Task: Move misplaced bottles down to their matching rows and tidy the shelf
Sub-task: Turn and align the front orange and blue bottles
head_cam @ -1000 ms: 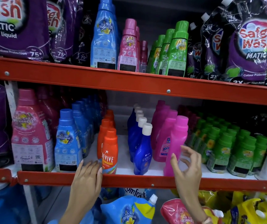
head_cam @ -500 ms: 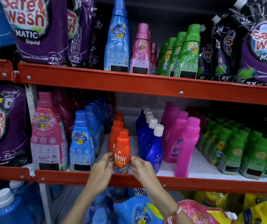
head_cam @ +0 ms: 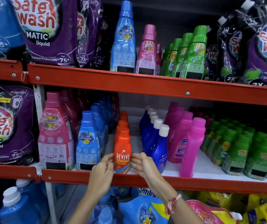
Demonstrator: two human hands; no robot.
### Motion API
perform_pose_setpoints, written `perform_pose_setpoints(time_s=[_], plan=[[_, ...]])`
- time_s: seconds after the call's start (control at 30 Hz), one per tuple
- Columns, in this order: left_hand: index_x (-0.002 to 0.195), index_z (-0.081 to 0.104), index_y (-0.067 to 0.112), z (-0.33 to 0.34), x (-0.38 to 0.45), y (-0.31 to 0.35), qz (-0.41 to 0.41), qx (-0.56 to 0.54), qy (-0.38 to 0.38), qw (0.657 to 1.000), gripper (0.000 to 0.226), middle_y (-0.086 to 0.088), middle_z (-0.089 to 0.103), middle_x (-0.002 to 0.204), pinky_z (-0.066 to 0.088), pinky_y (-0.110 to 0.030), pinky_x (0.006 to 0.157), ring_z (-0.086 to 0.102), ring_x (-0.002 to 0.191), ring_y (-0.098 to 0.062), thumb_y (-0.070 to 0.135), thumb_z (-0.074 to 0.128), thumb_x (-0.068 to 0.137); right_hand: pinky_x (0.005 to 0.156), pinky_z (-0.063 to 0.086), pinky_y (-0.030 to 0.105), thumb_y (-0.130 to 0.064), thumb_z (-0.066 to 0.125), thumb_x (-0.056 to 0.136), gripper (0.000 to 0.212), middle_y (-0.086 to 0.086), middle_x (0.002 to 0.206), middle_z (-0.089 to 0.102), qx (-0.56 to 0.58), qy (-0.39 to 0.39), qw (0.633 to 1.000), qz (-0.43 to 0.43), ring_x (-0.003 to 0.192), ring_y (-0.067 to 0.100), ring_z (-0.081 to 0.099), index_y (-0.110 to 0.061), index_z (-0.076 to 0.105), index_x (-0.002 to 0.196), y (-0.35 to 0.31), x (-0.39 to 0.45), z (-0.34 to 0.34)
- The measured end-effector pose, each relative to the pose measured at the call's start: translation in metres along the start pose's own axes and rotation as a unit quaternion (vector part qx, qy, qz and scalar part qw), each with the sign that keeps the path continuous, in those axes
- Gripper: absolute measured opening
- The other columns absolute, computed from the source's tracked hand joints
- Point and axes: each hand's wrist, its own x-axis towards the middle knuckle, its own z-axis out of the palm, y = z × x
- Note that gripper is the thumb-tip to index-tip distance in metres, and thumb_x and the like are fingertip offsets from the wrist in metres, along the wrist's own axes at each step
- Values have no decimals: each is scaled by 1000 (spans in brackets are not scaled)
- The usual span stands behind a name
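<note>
An orange Revive bottle stands at the front of its row on the middle shelf. My left hand touches its left side and my right hand its right side, fingers pinching the lower label. On the upper shelf a tall blue bottle, pink bottles and green bottles stand between purple pouches. The middle shelf holds rows of pink bottles, blue bottles, dark blue Ujala bottles, magenta bottles and small green bottles.
Purple Safe Wash pouches fill the upper left, upper right and the far left of the middle level. Below the middle shelf lie blue jugs and blue, pink and yellow refill pouches. White shelf floor shows between the orange and Ujala rows.
Both hands came together from the shelf edge and the magenta bottle onto the front orange Revive bottle. The camera has shifted left and nearer.
</note>
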Motion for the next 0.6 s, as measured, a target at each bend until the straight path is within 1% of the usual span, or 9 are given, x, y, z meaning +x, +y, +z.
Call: perform_pose_setpoints(time_s=[0.03, 0.07, 0.13, 0.27, 0.37, 0.47, 0.53, 0.6], plan=[[118, 59, 26, -1, -1, 0, -1, 2, 5, 1000, 37, 7, 71, 109, 51, -43, 96, 66, 103, -10, 23, 37, 90, 71, 52, 7, -12, 19, 105, 47, 27, 142, 51, 12, -3, 1000, 0, 133, 33, 51, 10, 45, 138, -2, 1, 3], [118, 59, 26, -2, -1, 1, -1, 6, 11, 1000, 36, 6, 71, 108, 51, -43, 96, 66, 102, -11, 20, 37, 90, 65, 51, 4, -10, 19, 105, 47, 27, 140, 52, 21, -5, 1000, -1, 132, 33, 52, 10, 46, 136, -2, 3, 5], [119, 59, 25, -2, -2, 4, 2, 13, 19, 1000, 35, 6, 72, 108, 51, -43, 96, 66, 102, -11, 17, 38, 91, 63, 50, 3, -9, 20, 104, 46, 28, 139, 53, 20, -3, 1000, -4, 131, 33, 53, 10, 48, 135, 3, 8, 6], [120, 58, 19, -1, -3, 9, 5, 26, 28, 999, 34, 3, 71, 108, 51, -39, 96, 65, 101, -10, 10, 40, 93, 63, 50, 1, -11, 22, 104, 46, 26, 137, 56, 9, 4, 1000, -14, 129, 31, 55, 8, 50, 134, 9, 10, 7], [120, 59, 18, -1, -3, 10, 10, 30, 34, 999, 33, 2, 71, 106, 52, -39, 94, 65, 99, -11, 10, 39, 94, 68, 52, 5, -12, 26, 103, 45, 23, 136, 59, 15, 9, 1000, -8, 126, 28, 58, 5, 53, 134, 7, 11, 8], [119, 59, 19, 0, -2, 9, 9, 37, 39, 999, 33, 3, 72, 105, 52, -41, 93, 66, 98, -11, 11, 39, 93, 77, 51, 10, -15, 27, 102, 45, 18, 134, 62, -3, 7, 1000, -7, 115, 19, 63, 0, 55, 134, 7, 10, 7], [119, 59, 20, 1, -2, 8, 9, 44, 45, 998, 33, 3, 72, 105, 52, -42, 93, 66, 98, -12, 12, 39, 93, 86, 50, 15, -17, 27, 102, 45, 14, 131, 64, -10, 3, 1000, -8, 110, 16, 63, -2, 56, 134, 4, 8, 7], [118, 59, 20, 2, -2, 9, 10, 51, 52, 997, 33, 2, 72, 104, 52, -41, 93, 66, 99, -14, 12, 39, 93, 97, 47, 22, -18, 29, 102, 42, 6, 122, 65, -23, -4, 1000, -17, 106, 13, 64, -9, 61, 129, 3, 5, 8]])
